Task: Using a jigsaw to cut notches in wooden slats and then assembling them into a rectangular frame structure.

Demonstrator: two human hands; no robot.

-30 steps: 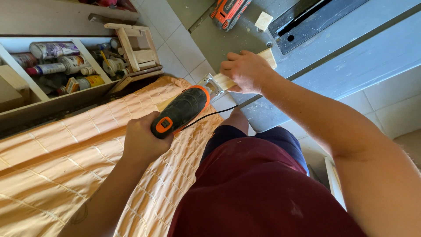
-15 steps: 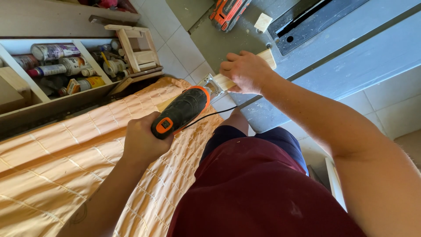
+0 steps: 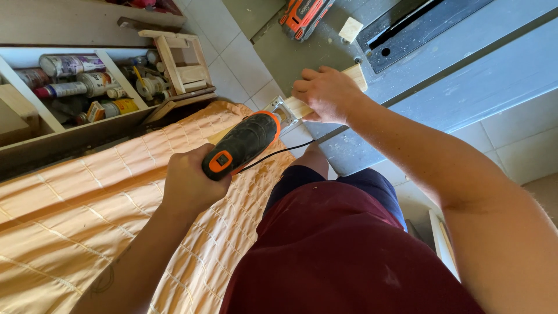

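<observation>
Over a grey bench [image 3: 465, 75] edged by white floor tiles, the right hand [image 3: 328, 93] clamps a pale wooden block [image 3: 325, 96]. Just left of the block, the left hand [image 3: 186, 180] grips a black-and-orange corded power tool [image 3: 241, 145], its metal nose touching the wood. Quilted orange fabric [image 3: 70, 215] lies beneath. Since earlier, nothing has visibly shifted.
</observation>
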